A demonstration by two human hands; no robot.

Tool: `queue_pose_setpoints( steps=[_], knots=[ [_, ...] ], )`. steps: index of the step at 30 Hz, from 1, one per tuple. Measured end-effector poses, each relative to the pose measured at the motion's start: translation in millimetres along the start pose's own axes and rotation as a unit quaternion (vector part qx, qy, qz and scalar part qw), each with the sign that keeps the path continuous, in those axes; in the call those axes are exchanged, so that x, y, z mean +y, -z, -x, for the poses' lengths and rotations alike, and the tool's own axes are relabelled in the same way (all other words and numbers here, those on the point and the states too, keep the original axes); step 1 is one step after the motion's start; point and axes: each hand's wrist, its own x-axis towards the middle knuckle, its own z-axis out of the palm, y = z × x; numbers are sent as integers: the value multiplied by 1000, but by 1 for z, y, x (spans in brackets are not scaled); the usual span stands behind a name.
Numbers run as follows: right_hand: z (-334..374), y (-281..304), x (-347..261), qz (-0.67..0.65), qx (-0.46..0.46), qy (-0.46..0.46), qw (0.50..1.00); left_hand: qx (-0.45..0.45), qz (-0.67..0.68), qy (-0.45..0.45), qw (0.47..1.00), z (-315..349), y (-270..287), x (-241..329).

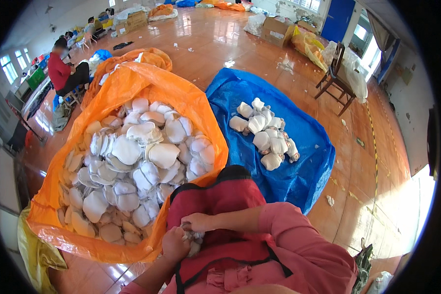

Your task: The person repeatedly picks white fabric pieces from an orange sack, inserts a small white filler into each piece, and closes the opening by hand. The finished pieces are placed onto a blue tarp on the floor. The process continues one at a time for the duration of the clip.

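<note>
My left hand (175, 244) and my right hand (199, 222) are close together over my lap, on a dark red apron (240, 193). Both are closed on a small whitish cloth bundle (196, 241), mostly hidden by the fingers. To the left, a big orange sack (49, 196) lies spread wide, heaped with white rounded fabric pads (127, 149), some loose and some nested in stacks. Ahead and to the right, several compact white pad bundles (262, 122) rest in a pile on a blue tarp sack (304, 161).
A person in a red top (59, 68) sits on a stool at the far left. A wooden chair (339, 81) stands at the right on the tiled floor (348, 147). Cardboard boxes (276, 32) and plastic bags line the back. A yellow sack (39, 255) lies at lower left.
</note>
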Motion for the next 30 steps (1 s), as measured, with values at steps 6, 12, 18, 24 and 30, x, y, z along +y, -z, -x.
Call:
queue_pose_setpoints(
  steps=[6, 12, 18, 24, 30],
  knots=[
    [12, 2, -5, 27, 7, 23, 999, 55, -32, -48, 997, 26, -14, -13],
    [50, 27, -28, 59, 55, 183, 980, 60, 36, -111, 991, 33, 12, -2],
    [54, 38, -67, -11, 168, 244, 955, 112, -65, -123, 984, 6, 64, 50],
    [55, 49, -52, 22, 123, 270, 955, 232, 746, 31, 624, -21, 49, 25],
    [63, 34, -42, 42, 176, 284, 942, 229, 890, 144, 368, -19, 51, 10]
  ],
)
